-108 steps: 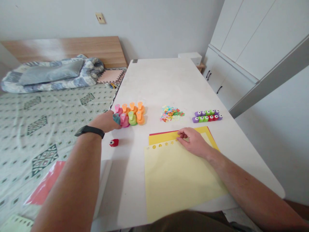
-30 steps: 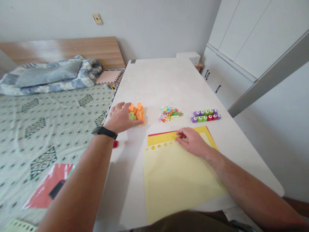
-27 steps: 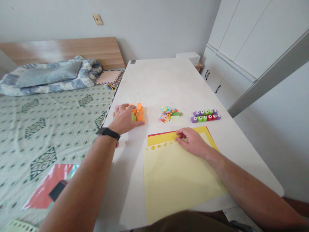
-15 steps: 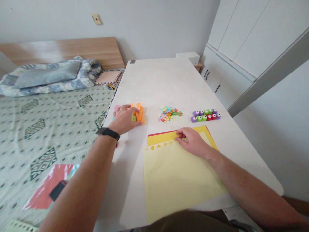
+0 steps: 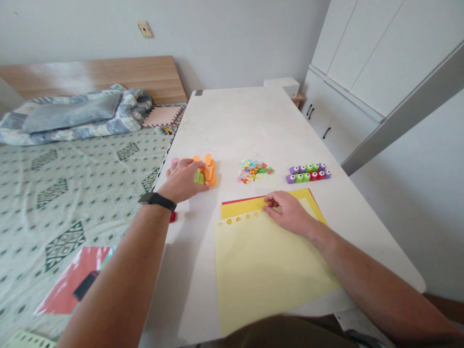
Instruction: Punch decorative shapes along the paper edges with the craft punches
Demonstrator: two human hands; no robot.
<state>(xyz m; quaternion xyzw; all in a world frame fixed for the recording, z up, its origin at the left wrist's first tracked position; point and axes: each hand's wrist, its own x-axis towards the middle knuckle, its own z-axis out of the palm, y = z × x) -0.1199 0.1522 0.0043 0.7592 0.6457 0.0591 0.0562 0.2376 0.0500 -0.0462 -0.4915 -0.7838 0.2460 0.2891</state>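
My left hand, with a dark band on the wrist, reaches over a cluster of small craft punches. Its fingers are apart around a green punch, and orange punches stand just right of it. Part of the cluster is hidden under the hand. My right hand has its thumb and fingers pinched at the top edge of a pale yellow paper sheet. Flower and round holes run along that edge. Beneath it lie a brighter yellow sheet and a red one, of which only a thin edge shows.
Colourful paper cut-outs lie piled mid-table. Two rows of purple, green and red punches stand to the right. A red piece sits at the white table's left edge. Beside the table is a bed with a plastic packet.
My left hand has shifted slightly left and back, uncovering more of the green and orange punches and the red piece. My right hand and the paper stay in place.
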